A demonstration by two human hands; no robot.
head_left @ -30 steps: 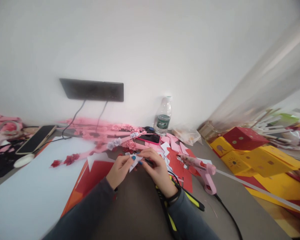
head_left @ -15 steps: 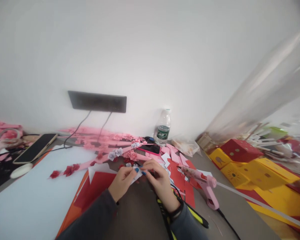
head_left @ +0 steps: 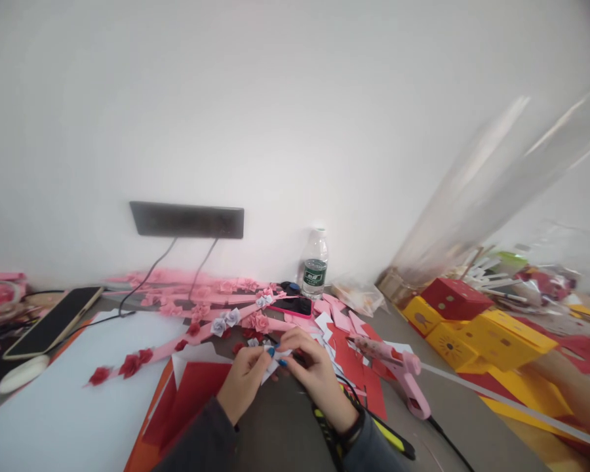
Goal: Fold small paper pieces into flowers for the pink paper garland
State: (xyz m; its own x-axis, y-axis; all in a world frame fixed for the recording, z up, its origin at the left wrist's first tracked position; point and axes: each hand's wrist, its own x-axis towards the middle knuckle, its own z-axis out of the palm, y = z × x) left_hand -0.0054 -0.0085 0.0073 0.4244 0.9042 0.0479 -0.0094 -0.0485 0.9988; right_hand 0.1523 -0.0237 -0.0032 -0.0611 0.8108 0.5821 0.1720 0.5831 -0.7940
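Between my two hands is a small piece of white paper (head_left: 270, 371), its folds too small to make out. My left hand (head_left: 246, 380) pinches its left side between thumb and fingers. On the other side, the thumb and fingers of my right hand (head_left: 314, 373) close on the paper's edge. Just beyond lie pink paper strips with white paper roses (head_left: 225, 321) and red paper roses (head_left: 136, 362). Red paper sheets (head_left: 196, 396) are beside my left forearm. A pink hot glue gun (head_left: 398, 368) rests to the right of my right hand.
A water bottle (head_left: 315, 263) stands by the wall, behind a pink-edged phone (head_left: 292, 305). Another phone (head_left: 54, 322) lies at left near a large white sheet (head_left: 73, 393). Yellow paper boxes (head_left: 501, 341) sit at right, near another person's arm (head_left: 577, 387). A yellow-and-black tool (head_left: 388, 436) lies under my right wrist.
The view has tilted up slightly, so things sit lower. Both hands keep hold of the white paper. At right, the other person's arm has reached further in beside the yellow boxes.
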